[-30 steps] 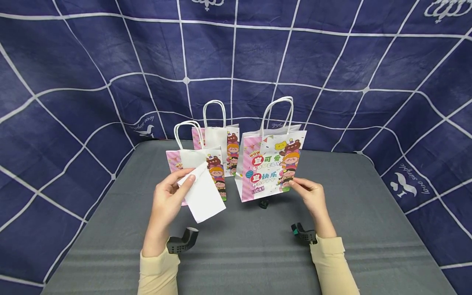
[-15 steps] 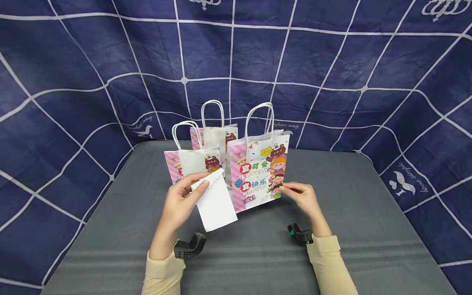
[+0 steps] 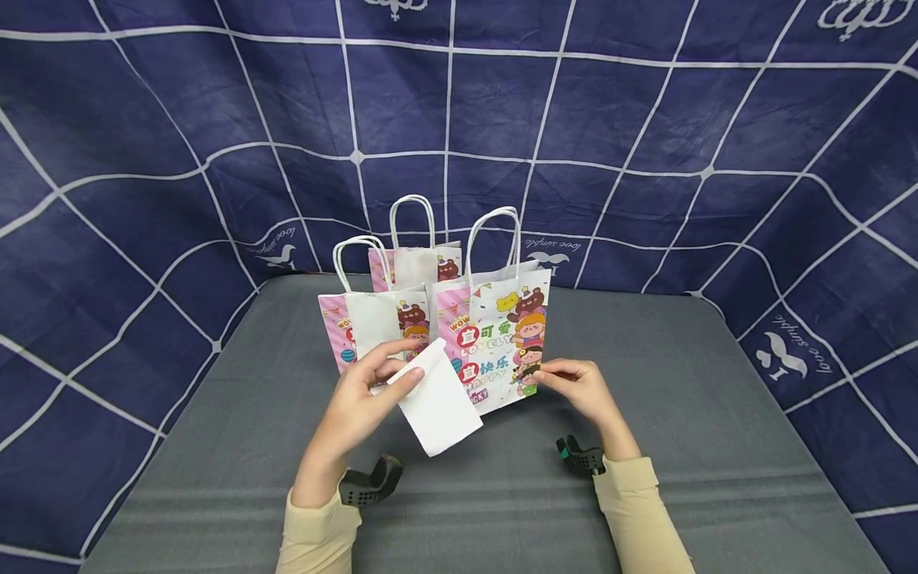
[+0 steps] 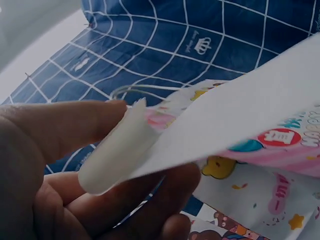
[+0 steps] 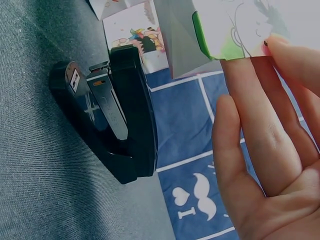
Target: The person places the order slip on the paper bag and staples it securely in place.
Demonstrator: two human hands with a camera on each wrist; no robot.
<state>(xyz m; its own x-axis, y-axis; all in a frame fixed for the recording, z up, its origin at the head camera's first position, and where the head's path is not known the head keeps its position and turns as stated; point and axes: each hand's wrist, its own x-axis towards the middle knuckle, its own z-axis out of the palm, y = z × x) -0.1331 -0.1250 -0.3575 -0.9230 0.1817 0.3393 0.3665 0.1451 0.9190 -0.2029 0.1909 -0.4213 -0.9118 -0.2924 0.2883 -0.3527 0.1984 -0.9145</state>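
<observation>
A white paper gift bag [image 3: 495, 327] with cartoon print and twisted handles stands tilted on the grey table. My right hand [image 3: 584, 391] pinches its lower right edge between thumb and fingers, as the right wrist view also shows on the bag [image 5: 220, 30]. In my left hand [image 3: 362, 402], a small white paper piece [image 3: 439, 406] is pinched by one end. The left wrist view shows a curled flap on the paper [image 4: 120, 155] under the thumb. This paper overlaps the bag's lower left front. A black stapler [image 5: 140, 110] appears beside my right hand in the right wrist view; the bag hides it from the head view.
Two similar gift bags stand on the left, one bag [image 3: 376, 311] nearer and another bag [image 3: 416, 267] behind it. Grey cloth covers the table [image 3: 703, 446]. A blue curtain [image 3: 610, 119] with white grid lines encloses the back and sides.
My right hand has drawn the gift bag leftward and slightly nearer. My left hand has carried the white paper to the right and down, across the front of the bag.
</observation>
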